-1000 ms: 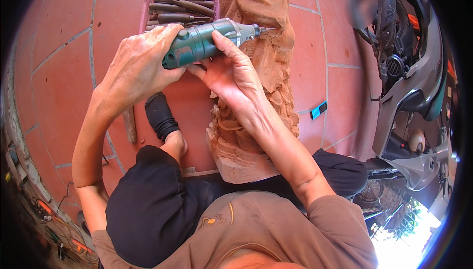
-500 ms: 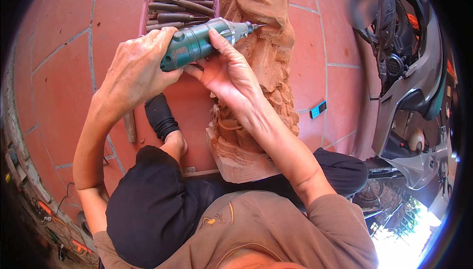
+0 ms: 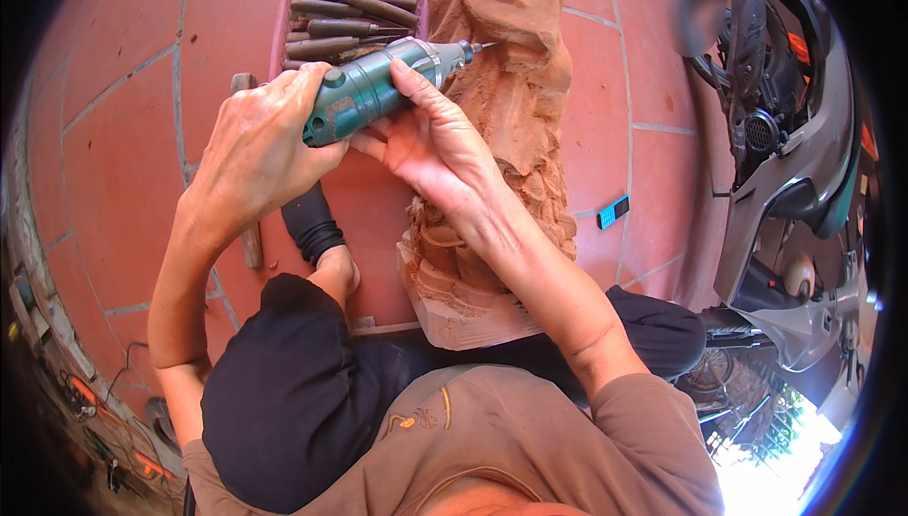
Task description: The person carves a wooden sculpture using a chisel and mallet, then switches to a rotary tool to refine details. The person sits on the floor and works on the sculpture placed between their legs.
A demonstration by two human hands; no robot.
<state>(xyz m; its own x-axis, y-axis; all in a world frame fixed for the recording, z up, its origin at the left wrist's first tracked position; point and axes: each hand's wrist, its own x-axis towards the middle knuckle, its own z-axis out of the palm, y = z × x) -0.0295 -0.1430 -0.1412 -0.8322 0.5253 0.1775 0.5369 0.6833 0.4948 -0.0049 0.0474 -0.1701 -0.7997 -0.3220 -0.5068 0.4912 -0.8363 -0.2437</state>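
My left hand wraps round the back end of a green rotary tool, holding it roughly level. My right hand supports the same tool nearer its front, thumb along the top and fingers beneath. The slim bit at the tool's nose points right, over a brown wooden carving with carved folds and dusty relief. Whether the tip touches the wood I cannot tell. The carving lies lengthwise in front of me, its flat-cut base between my legs.
A pink tray of several wood-handled chisels stands beyond my hands. A wooden-handled tool lies on the red tiles, partly behind my left arm. A blue phone is right of the carving; a grey motorbike stands farther right.
The rotary tool and both hands have shifted slightly left relative to the carving, drawing the bit back. Both hands keep their hold.
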